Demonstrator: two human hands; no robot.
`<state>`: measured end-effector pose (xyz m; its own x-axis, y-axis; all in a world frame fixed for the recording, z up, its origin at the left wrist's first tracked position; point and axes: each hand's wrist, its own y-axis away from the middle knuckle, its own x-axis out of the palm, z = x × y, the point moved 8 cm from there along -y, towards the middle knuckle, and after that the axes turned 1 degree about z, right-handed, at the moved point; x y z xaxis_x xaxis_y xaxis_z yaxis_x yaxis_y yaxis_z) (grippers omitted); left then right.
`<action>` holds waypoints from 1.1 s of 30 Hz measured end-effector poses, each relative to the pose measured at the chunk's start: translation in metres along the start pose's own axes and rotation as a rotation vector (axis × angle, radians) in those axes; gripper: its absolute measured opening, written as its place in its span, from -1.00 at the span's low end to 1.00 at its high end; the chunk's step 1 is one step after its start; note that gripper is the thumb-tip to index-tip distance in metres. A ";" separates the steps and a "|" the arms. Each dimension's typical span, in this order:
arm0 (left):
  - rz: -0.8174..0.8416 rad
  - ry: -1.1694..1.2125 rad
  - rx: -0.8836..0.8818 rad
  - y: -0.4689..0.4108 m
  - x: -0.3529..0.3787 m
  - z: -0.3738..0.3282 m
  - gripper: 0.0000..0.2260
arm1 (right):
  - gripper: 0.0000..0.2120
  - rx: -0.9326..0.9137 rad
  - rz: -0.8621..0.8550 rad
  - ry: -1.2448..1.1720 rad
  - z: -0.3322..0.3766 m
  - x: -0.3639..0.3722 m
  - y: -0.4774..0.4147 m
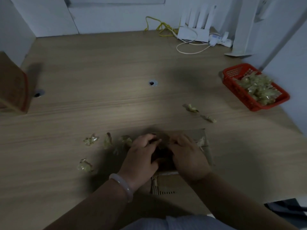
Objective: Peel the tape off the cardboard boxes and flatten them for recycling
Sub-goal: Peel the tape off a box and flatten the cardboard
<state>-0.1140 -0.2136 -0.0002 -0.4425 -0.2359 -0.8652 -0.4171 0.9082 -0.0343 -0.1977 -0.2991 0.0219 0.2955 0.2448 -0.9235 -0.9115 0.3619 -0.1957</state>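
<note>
A small brown cardboard box (203,140) lies on the wooden desk (116,100) near its front edge, directly in front of me. My left hand (141,156) and my right hand (187,155) are both on the box, side by side, fingers curled down over its dark open middle. Whether they grip a flap or tape I cannot tell in the dim light. A strip of tape (201,141) clings to the box's right side. A lower flap (166,186) shows between my wrists.
Several crumpled tape wads (90,140) lie left of the box, two more wads (191,107) to its upper right. A red basket (255,87) full of tape sits at the right. Another cardboard box (13,87) stands far left. A router (194,29) and cables sit at the back.
</note>
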 end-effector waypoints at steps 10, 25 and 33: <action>0.033 -0.043 -0.006 -0.003 0.002 0.004 -0.40 | -0.77 0.243 0.069 -0.178 -0.018 0.008 -0.003; 0.160 -0.197 0.050 -0.010 0.015 0.010 -0.35 | -0.91 0.443 0.086 -0.102 -0.028 0.003 -0.005; 0.138 -0.201 0.041 -0.012 0.013 0.008 -0.34 | -0.91 0.226 0.100 0.020 -0.022 -0.012 -0.003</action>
<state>-0.1081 -0.2247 -0.0151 -0.3247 -0.0389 -0.9450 -0.3289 0.9414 0.0743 -0.2047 -0.3230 0.0264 0.1989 0.2722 -0.9415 -0.8480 0.5293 -0.0261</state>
